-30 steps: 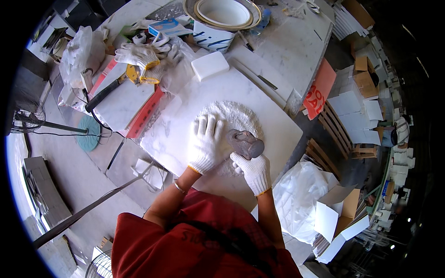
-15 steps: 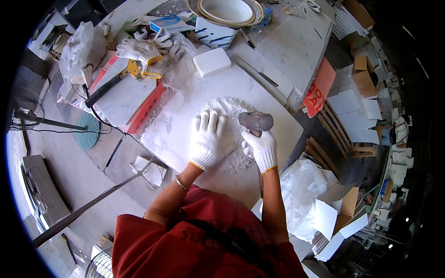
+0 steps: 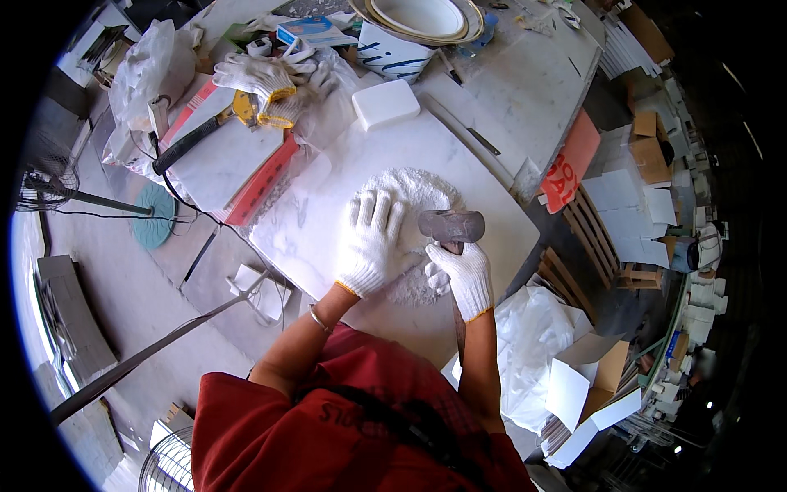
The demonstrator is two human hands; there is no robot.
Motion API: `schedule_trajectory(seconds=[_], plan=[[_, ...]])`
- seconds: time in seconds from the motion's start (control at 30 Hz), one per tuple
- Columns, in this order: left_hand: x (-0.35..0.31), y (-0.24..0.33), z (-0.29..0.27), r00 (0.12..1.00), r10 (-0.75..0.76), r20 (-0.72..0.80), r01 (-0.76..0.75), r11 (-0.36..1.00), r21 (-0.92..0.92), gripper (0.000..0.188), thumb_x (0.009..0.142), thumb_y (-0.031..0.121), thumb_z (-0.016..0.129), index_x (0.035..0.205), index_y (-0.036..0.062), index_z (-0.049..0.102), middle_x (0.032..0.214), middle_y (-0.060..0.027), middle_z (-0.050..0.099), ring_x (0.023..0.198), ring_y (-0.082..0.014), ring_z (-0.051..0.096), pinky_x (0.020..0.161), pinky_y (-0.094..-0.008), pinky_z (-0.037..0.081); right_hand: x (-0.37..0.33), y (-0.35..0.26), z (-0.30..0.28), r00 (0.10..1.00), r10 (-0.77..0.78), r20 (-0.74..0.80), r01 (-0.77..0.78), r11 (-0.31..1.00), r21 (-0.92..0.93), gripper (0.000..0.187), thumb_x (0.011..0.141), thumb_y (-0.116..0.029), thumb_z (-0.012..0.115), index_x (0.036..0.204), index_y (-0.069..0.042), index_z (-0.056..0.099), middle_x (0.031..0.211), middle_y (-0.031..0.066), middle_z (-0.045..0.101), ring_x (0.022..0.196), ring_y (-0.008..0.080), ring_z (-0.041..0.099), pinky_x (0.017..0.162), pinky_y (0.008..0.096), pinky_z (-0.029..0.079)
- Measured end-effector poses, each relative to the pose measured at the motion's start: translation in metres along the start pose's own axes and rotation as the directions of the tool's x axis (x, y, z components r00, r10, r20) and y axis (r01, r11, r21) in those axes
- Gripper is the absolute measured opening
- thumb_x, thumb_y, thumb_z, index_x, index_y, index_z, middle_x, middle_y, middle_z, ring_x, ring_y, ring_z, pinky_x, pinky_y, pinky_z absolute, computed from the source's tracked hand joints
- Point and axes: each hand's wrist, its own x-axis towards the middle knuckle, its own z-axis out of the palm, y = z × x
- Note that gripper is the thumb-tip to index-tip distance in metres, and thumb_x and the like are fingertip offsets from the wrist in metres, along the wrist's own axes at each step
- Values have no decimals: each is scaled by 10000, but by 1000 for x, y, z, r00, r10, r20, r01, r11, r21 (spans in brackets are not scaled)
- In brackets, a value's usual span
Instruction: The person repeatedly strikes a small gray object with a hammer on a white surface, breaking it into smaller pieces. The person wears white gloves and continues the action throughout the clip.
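Note:
My left hand point(image 3: 367, 244), in a white knit glove, lies flat with its fingers stretched out over the white marble slab point(image 3: 307, 234). Its fingertips reach the edge of a mound of white powder and crumbs point(image 3: 414, 187); whatever may lie under the palm is hidden. To its right, my right hand point(image 3: 467, 279), gloved the same way, is wrapped around the handle of a hammer point(image 3: 452, 226) close below the head. The dark head hangs over the right part of the powder, and the handle runs down toward my body.
A white block point(image 3: 385, 104) sits at the slab's far edge. Left of it are spare gloves point(image 3: 256, 75) and a black-handled yellow tool point(image 3: 197, 141). A patterned bucket point(image 3: 392, 56) stands behind. On the right are clear plastic wrap point(image 3: 533, 344) and open cartons point(image 3: 607, 381).
The hammer head has turned a little and sits slightly lower and further left. My left hand stays nearly in place. The whole view has shifted slightly.

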Motion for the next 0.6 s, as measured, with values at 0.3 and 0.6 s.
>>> schedule_trajectory(seconds=[0.3, 0.6], plan=[[-1, -4, 12, 995, -48, 85, 45, 998, 43, 904, 703, 523, 839, 1394, 3, 575, 1392, -226, 522, 1333, -431, 465, 1136, -596, 345, 47, 46, 13, 983, -183, -21, 173, 955, -239, 309, 903, -186, 836, 1131, -45, 683, 689, 84, 685, 475, 150, 608, 417, 308, 465], [11, 2, 10, 997, -10, 79, 10, 1000, 1, 886, 717, 522, 837, 1394, 7, 585, 1431, -224, 509, 1339, -441, 456, 1146, -603, 334, -2, 1, -9, 996, -69, -50, 72, 996, 53, 305, 931, -118, 806, 1194, -65, 659, 718, 83, 681, 488, 123, 590, 400, 261, 427]])
